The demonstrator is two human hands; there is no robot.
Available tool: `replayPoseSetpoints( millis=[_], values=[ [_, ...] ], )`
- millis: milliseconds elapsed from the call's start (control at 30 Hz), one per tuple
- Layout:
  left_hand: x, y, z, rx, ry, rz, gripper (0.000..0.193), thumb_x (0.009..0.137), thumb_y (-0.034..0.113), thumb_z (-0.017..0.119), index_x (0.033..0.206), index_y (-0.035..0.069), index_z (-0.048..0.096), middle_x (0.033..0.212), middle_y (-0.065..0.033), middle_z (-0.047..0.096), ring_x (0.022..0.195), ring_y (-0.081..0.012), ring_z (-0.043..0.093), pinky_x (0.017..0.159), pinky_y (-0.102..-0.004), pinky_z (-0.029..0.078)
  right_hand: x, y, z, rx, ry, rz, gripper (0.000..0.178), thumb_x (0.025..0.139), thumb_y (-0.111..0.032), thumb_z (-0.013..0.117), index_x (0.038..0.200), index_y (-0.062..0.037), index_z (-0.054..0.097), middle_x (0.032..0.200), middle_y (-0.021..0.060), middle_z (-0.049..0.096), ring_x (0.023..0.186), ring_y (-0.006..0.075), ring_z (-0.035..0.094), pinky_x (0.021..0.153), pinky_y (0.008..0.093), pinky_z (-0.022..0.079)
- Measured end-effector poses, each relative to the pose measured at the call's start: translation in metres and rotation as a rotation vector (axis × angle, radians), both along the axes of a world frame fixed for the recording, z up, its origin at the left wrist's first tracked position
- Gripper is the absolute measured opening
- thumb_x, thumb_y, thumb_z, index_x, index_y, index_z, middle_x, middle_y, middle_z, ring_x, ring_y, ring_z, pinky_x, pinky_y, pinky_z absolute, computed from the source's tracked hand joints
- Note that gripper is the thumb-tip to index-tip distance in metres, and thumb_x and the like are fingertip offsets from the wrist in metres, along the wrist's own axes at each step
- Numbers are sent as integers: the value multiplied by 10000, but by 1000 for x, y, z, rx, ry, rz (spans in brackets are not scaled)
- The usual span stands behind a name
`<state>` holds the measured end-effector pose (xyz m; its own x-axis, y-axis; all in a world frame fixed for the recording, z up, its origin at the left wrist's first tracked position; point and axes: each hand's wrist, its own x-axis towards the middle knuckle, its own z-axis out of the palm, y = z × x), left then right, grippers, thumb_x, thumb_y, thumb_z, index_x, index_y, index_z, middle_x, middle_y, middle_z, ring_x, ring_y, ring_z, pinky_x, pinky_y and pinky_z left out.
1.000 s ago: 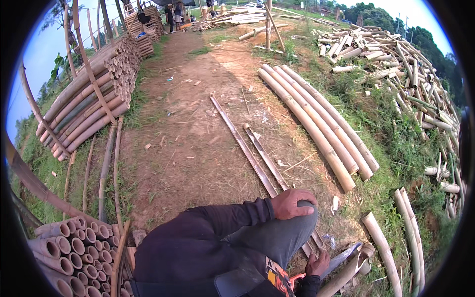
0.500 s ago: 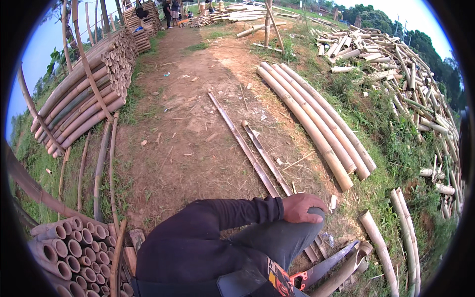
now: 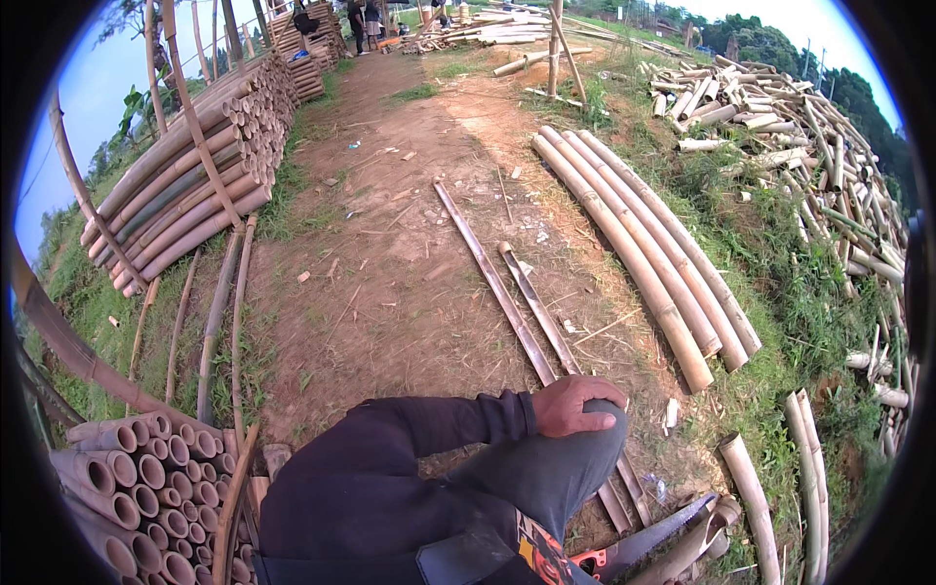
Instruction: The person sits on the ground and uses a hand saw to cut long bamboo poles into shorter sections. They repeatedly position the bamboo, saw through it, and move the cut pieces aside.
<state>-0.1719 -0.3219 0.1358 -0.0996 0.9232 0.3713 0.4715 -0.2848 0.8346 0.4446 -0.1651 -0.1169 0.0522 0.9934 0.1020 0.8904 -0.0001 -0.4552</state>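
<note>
Head view: left hand (image 3: 575,404) cupped loosely over grey-trousered raised knee (image 3: 546,468), gripping nothing, right hand unseen, nearest 2 long split brown bamboo slats (image 3: 522,302) flat on dirt just beyond — likely light, stiff, splintery-edged, best grasped mid-length.

left hand (image 3: 575,405) on knee (image 3: 595,429), split bamboo strips (image 3: 517,292) ahead, bamboo poles (image 3: 643,244) right

A black sleeve (image 3: 390,439) and grey trousers (image 3: 546,468) are worn. The bamboo poles (image 3: 634,244) are coloured pale tan, the split strips (image 3: 507,292) grey-brown. The saw (image 3: 634,546) is shown with a dark blade and an orange-and-black handle. The ground (image 3: 390,244) is reddish brown, bordered by green grass (image 3: 780,322).
</note>
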Motion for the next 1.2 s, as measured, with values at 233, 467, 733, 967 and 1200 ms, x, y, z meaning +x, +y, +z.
replayPoseSetpoints(
  millis=[233,467,733,967,1200],
  values=[
    [-4,-1,-3,-26,-74,66,452,956,346,672,1233,-11,690,1278,-207,686,1230,-360,644,1095,-449,474,-1,-17,-7,-266,-264,-100,473,883,-413,681,1191,-66,772,1183,239,741,1151,415,683,1014,498,527],
    [8,13,0,-29,-66,7,390,957,276,679,1208,-22,683,1245,-208,689,1197,-361,657,1067,-442,489,12,-17,-17,-283,-291,-37,476,909,-395,663,1233,-59,755,1259,239,717,1231,387,647,1055,469,503],
    [8,10,-1,45,-38,27,419,968,318,636,1180,-41,672,1164,-218,683,1123,-393,663,1001,-444,514,22,-9,-45,-370,-327,-10,501,922,-385,644,1280,-48,736,1311,253,695,1276,396,625,1089,462,484],
    [12,10,-4,31,-31,29,433,969,332,638,1179,-44,675,1184,-224,684,1137,-396,662,1018,-443,511,18,-30,-5,-329,-239,-122,513,910,-397,653,1318,-95,732,1274,249,717,1228,403,666,1068,464,508],
    [21,8,-5,41,-48,20,391,974,302,645,1182,-28,677,1182,-212,688,1140,-381,662,1023,-447,505,-1,-40,31,-406,-297,-169,537,902,-436,667,1334,-124,732,1244,222,738,1200,403,684,1055,468,517]
  ],
)
